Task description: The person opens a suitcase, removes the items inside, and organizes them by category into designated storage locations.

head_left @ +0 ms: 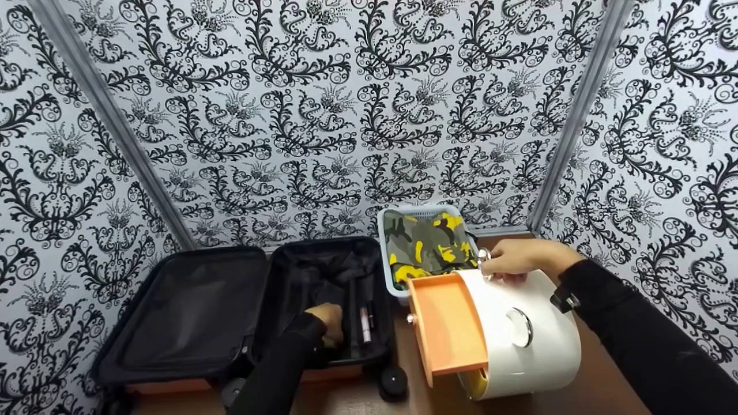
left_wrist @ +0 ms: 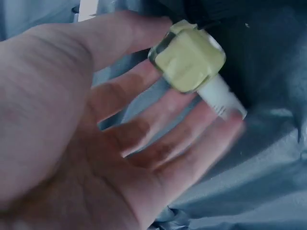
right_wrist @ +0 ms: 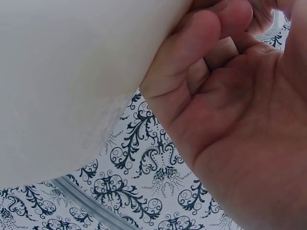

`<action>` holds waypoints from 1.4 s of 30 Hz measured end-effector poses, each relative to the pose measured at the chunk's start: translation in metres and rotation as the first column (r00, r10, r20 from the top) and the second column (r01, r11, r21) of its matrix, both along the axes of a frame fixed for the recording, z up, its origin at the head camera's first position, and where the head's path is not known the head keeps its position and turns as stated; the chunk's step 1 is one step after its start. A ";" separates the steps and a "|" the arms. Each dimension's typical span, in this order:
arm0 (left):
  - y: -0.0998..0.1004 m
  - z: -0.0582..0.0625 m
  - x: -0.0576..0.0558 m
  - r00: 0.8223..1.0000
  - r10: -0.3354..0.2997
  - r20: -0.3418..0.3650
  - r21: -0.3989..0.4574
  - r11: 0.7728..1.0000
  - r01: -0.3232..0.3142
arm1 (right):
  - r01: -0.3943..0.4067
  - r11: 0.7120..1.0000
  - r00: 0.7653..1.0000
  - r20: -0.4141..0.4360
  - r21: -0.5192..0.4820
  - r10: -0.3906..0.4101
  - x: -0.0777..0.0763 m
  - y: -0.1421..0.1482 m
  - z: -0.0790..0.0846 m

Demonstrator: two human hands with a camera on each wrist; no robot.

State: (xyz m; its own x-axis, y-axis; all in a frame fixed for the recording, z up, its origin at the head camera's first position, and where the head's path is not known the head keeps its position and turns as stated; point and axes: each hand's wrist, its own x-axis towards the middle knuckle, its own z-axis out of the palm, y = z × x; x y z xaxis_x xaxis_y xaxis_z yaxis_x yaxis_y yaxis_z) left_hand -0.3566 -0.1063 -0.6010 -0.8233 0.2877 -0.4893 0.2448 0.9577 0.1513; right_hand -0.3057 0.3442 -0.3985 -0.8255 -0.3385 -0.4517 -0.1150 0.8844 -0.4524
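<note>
My left hand (head_left: 330, 323) reaches into the right half of an open black suitcase (head_left: 369, 245). In the left wrist view, a bottle of pale yellow nail polish (left_wrist: 189, 60) with a white cap is pinched between its thumb and fingers, above dark lining. My right hand (head_left: 513, 259) holds the silver handle (head_left: 483, 260) on a rounded white storage box (head_left: 530, 357). Its fingers (right_wrist: 192, 40) are curled against the white wall in the right wrist view. An orange drawer (head_left: 452, 328) stands pulled out from the box's left side.
A light blue basket (head_left: 385, 253) with camouflage-patterned cloth (head_left: 424, 245) stands behind the box, beside the suitcase. A slim pinkish-white tube (head_left: 365, 325) lies in the suitcase's right half. The other suitcase half (head_left: 190, 311) lies flat at left. Patterned walls enclose the brown tabletop (head_left: 409, 357).
</note>
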 end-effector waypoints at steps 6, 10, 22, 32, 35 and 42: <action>0.003 0.047 0.022 0.998 0.011 -0.063 0.152 0.988 -0.001 | -0.002 1.000 1.000 -0.005 0.018 0.003 0.000 0.002 0.003; 0.004 0.073 0.021 0.986 -0.027 -0.162 0.345 0.935 0.082 | -0.009 1.000 1.000 -0.008 0.028 0.009 -0.001 0.002 0.005; 0.097 0.161 0.080 0.784 -0.115 -0.610 0.482 0.731 0.482 | 0.002 0.998 1.000 -0.030 0.059 0.000 0.003 0.004 0.009; 0.173 0.148 0.111 0.683 -0.453 -0.573 0.256 0.692 0.674 | 0.016 1.000 1.000 0.004 -0.020 -0.016 0.007 0.001 0.003; 0.183 0.140 0.110 0.626 -0.500 -0.599 0.116 0.719 0.685 | 0.017 1.000 1.000 -0.001 -0.020 -0.017 0.007 -0.001 0.001; 0.193 0.140 0.111 0.633 -0.530 -0.565 -0.010 0.771 0.637 | 0.025 1.000 1.000 0.006 -0.009 -0.025 0.005 -0.003 0.001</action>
